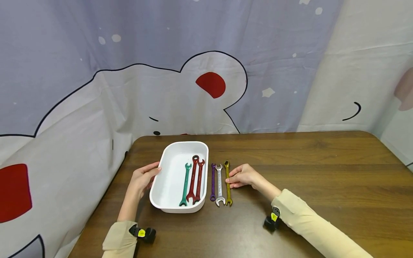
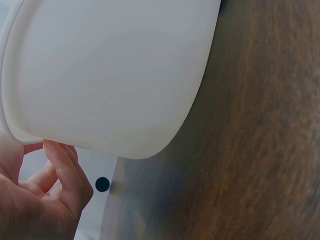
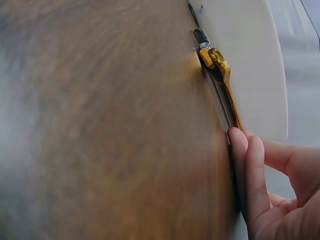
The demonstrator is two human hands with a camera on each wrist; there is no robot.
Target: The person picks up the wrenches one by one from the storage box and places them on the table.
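Observation:
A white plastic tray [image 1: 167, 179] stands left of centre on the table. Its left rim is gripped by my left hand [image 1: 143, 177], thumb on top and fingers beneath the lip; the left wrist view shows that hand [image 2: 55, 190] at the tray's outer wall [image 2: 115, 85]. Inside lie a green wrench [image 1: 185, 184] and two red wrenches [image 1: 193, 179]. To the tray's right, a purple wrench [image 1: 213, 182], a silver wrench [image 1: 219, 182] and a yellow-gold wrench [image 1: 228, 188] lie side by side. My right hand [image 1: 243, 176] pinches the gold wrench [image 3: 227, 82] at mid-shaft.
The brown wooden table [image 1: 316, 172] extends far to the right and toward me. A patterned curtain [image 1: 155, 100] hangs behind its back edge and along the left side. Black wrist cameras [image 1: 150, 235] are strapped at both sleeves.

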